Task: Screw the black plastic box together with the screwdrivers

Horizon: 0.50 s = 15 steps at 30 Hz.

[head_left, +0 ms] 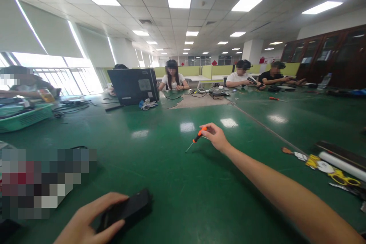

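Out over the middle of the green table, my right hand grips an orange and black screwdriver by its handle. Its thin metal shaft slants down to the left, the tip at or just above the tabletop; I cannot tell which. Near the front edge of the view, my left hand is closed around a black box-shaped object, thumb on the near side and fingers on the far side. What kind of object it is does not show. Part of it is hidden by the hand.
Scissors and other tools lie at the right beside a white roll. Another screwdriver lies farther back. A black computer case, gloves and a green basket stand at the left. Several people sit around the table.
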Motion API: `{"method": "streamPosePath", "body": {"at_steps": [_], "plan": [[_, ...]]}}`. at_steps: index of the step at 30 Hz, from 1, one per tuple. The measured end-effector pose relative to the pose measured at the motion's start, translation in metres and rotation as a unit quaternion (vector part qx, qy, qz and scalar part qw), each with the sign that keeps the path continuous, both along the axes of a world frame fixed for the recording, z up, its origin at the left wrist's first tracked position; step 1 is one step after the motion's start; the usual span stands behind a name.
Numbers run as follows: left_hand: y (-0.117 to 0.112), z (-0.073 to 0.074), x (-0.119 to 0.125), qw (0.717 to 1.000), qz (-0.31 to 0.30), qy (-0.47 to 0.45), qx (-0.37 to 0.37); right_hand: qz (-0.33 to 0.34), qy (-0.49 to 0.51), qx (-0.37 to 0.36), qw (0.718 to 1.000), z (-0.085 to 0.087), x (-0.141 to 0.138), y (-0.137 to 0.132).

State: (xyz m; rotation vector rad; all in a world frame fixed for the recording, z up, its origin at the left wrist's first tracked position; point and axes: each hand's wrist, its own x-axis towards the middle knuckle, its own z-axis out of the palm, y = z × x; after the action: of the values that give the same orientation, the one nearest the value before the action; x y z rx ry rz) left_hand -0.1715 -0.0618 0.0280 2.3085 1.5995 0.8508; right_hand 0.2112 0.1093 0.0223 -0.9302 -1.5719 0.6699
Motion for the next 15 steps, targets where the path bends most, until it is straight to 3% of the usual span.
{"method": "streamPosePath", "body": {"at_steps": [3,6,8,11,15], "plan": [[0.028,-0.002,0.044,0.994,-0.097,0.003,-0.049,0.072,0.221,-0.031,0.972,0.036,-0.018,0.001],[0.052,0.0,0.094,0.985,-0.157,-0.025,-0.073,0.144,0.381,-0.061,0.911,0.069,-0.026,-0.005],[0.064,-0.001,0.121,0.98,-0.177,-0.031,-0.082,0.202,0.438,-0.09,0.871,0.082,-0.026,-0.011],[0.078,-0.007,0.148,0.978,-0.193,-0.047,-0.064,0.275,0.451,-0.153,0.835,0.084,-0.025,-0.02],[0.089,-0.019,0.161,0.975,-0.207,-0.061,-0.044,0.351,0.375,-0.237,0.824,0.069,-0.026,-0.023]]}}
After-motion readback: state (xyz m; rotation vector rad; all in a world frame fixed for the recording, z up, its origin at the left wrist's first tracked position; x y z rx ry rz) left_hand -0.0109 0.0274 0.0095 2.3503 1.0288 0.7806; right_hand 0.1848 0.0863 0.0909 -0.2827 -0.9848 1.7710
